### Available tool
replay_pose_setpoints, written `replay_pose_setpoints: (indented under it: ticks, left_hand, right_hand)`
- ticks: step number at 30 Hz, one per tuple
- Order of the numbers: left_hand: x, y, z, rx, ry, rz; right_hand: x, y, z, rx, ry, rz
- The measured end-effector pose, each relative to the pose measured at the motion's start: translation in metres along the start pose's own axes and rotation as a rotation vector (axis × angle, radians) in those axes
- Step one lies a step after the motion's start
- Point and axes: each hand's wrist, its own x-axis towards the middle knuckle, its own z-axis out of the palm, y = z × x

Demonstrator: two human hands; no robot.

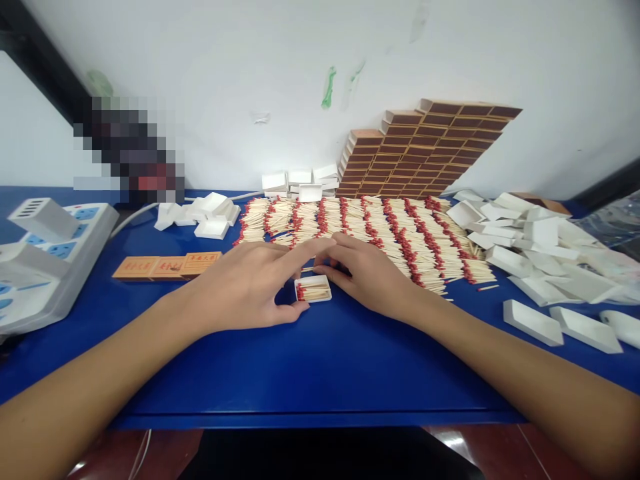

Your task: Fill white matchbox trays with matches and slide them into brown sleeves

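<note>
A small white matchbox tray [313, 289] with red-tipped matches inside lies on the blue table [310, 373], between my two hands. My left hand [250, 283] rests beside it, thumb against the tray's near left corner, index finger stretched out over its far side. My right hand [367, 270] lies palm down to the right, fingers curled at the tray's far edge and touching loose matches. Beyond them spreads a wide layer of red-tipped matches [380, 233] in rows.
Stacked brown matchbox sleeves [425, 150] lean at the wall. Empty white trays [540, 260] pile at the right, more white trays [210, 217] at centre left. Three closed orange matchboxes [167, 267] lie left. A white power strip [45, 260] sits far left.
</note>
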Motion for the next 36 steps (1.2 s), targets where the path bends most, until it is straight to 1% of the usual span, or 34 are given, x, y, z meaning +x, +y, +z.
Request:
replay_pose_setpoints:
  ticks: [7,9,11,14,16,18,20,23,27,30,32,36]
  left_hand:
    - [0.001,0.000,0.002,-0.003,0.006,-0.007]
    - [0.001,0.000,0.002,-0.006,0.008,-0.006]
    - [0.001,0.000,0.001,-0.008,0.004,-0.011]
    - [0.001,0.000,0.001,-0.022,-0.016,-0.037]
    - [0.001,0.000,0.001,-0.042,-0.022,-0.053]
    - [0.002,0.000,0.001,-0.060,-0.019,-0.056]
    - [0.002,0.001,0.002,-0.059,-0.014,-0.059]
    - [0.002,0.002,0.002,-0.049,-0.013,-0.065]
    - [0.003,0.003,0.001,-0.081,-0.032,-0.058]
    - [0.002,0.002,0.000,-0.071,-0.031,-0.058]
    - [0.002,0.002,0.001,-0.055,-0.022,-0.048]
    - [0.001,0.001,0.002,-0.046,-0.021,-0.047]
  right_hand:
    - [0.002,-0.008,-0.009,-0.127,-0.140,0.115]
    - [0.002,-0.009,-0.014,-0.140,-0.154,0.129]
    - [0.001,-0.009,-0.020,-0.152,-0.133,0.119]
    - [-0.004,-0.013,-0.028,-0.221,-0.087,0.056]
    - [-0.007,-0.019,-0.029,-0.338,-0.076,-0.013]
    - [-0.011,-0.026,-0.028,-0.458,-0.094,-0.095]
    - [-0.013,-0.031,-0.025,-0.502,-0.129,-0.167]
    - [-0.015,-0.033,-0.023,-0.417,-0.155,-0.197]
    - [-0.013,-0.027,-0.028,-0.259,-0.141,-0.101]
    - [-0.012,-0.023,-0.030,-0.132,-0.172,-0.058]
    - [-0.012,-0.023,-0.028,-0.100,-0.186,-0.040]
    - [-0.012,-0.023,-0.025,-0.107,-0.184,-0.006]
